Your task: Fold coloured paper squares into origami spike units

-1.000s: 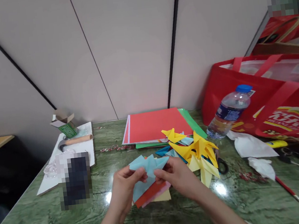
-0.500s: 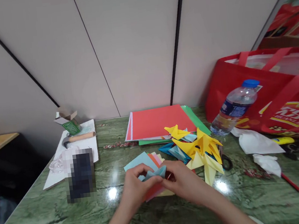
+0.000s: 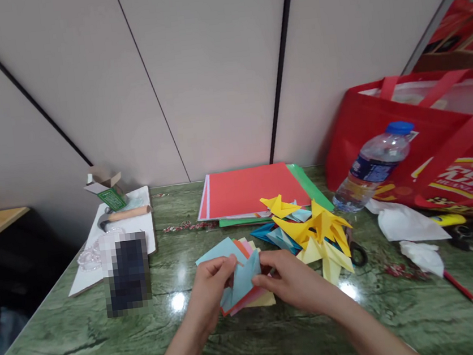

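Observation:
A partly folded light-blue origami paper [image 3: 246, 278] is between my hands, above a fanned stack of coloured paper squares [image 3: 262, 299]. My right hand [image 3: 288, 277] pinches its right edge between thumb and fingers. My left hand [image 3: 213, 285] has its thumb and fingers closed at the paper's left side; the fingers underneath are partly hidden. Folded paper pieces in yellow [image 3: 325, 227] and blue [image 3: 278, 237] lie heaped just beyond my right hand. Behind the heap is a pile of large coloured sheets [image 3: 250, 190], red on top.
On the right stand a plastic water bottle [image 3: 374, 164] and a red shopping bag [image 3: 424, 144]. Near them lie crumpled tissues [image 3: 413, 227], a red pen-like stick [image 3: 463, 289] and black tape [image 3: 358, 255]. At left, a hammer [image 3: 125, 214] and small green box [image 3: 113, 198] rest on a white board.
The blue paper, folded narrow and hidden by my fingers before, now shows a broader flat face. My hands have moved slightly apart, with the right hand still at its right edge.

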Available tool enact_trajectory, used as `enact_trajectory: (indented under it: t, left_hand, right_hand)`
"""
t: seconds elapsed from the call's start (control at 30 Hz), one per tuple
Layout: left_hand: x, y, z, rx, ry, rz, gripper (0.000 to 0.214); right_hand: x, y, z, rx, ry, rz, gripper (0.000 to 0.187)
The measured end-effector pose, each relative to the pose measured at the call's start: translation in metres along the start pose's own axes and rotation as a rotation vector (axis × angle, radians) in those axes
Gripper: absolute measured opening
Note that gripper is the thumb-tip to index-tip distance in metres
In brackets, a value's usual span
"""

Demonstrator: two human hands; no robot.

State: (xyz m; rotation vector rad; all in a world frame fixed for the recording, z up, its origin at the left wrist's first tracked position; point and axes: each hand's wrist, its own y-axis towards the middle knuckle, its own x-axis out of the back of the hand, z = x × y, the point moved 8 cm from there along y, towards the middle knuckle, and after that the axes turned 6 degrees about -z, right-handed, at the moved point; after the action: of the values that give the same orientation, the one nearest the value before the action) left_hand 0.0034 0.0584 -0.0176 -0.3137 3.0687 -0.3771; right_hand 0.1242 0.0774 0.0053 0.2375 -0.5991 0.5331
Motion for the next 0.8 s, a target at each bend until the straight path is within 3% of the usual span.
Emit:
enact_trajectory:
  t: [0.17, 0.27, 0.33, 0.4, 0.5, 0.63, 0.8]
  left_hand:
    - [0.031, 0.005, -0.027, -0.259, 0.218, -0.241, 0.027]
    - [0.047, 0.004, -0.044, -0.429, 0.533, -0.398, 0.028]
    - [0.049, 0.006, -0.05, -0.492, 0.864, -0.429, 0.032]
    - [0.055, 0.011, -0.05, -0.47, 1.206, -0.474, 0.041]
    - [0.077, 0.019, -0.05, -0.352, 1.472, -0.611, 0.049]
    - [0.094, 0.03, -0.045, -0.236, 1.555, -0.617, 0.056]
    - [0.098, 0.032, -0.04, -0.206, 1.519, -0.614, 0.057]
  right_hand:
    - [0.009, 0.004, -0.009, -0.056, 0.055, -0.144, 0.009]
    - [0.021, 0.004, -0.014, -0.091, 0.089, -0.261, 0.013]
    - [0.031, 0.003, -0.019, -0.119, 0.092, -0.309, 0.017]
    - [0.042, 0.001, -0.024, -0.141, 0.088, -0.35, 0.018]
    - [0.062, -0.002, -0.038, -0.186, 0.162, -0.422, 0.022]
    - [0.091, -0.009, -0.054, -0.231, 0.251, -0.586, 0.023]
    - [0.112, -0.023, -0.048, -0.227, 0.313, -0.856, 0.057]
